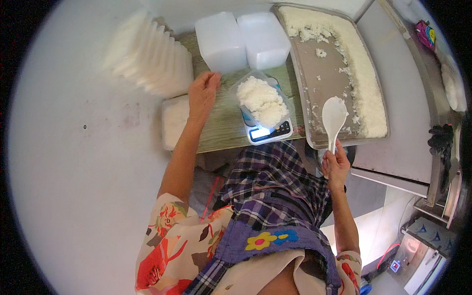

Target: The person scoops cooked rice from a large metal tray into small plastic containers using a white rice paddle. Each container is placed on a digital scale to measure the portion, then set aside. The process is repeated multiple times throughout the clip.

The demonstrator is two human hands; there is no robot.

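My right hand (336, 166) grips the handle of a white plastic rice spoon (334, 114), its bowl over the near part of a large metal tray (320, 77) with white rice (368, 99) along its far and right sides. A clear plastic container (238, 88) heaped with rice (261, 101) rests on a digital kitchen scale (271, 134) with a lit display. My left hand (204, 86) is left of the container, near the stacked empty containers, fingers curled; whether it holds anything I cannot tell.
Two stacks of translucent containers (221, 40) (263, 38) stand at the table's back. Filled-looking containers (158, 59) are piled at the left, beside the wall. Another container (174, 123) lies at the table's left edge (221, 147). A white surface (398, 96) lies right of the tray.
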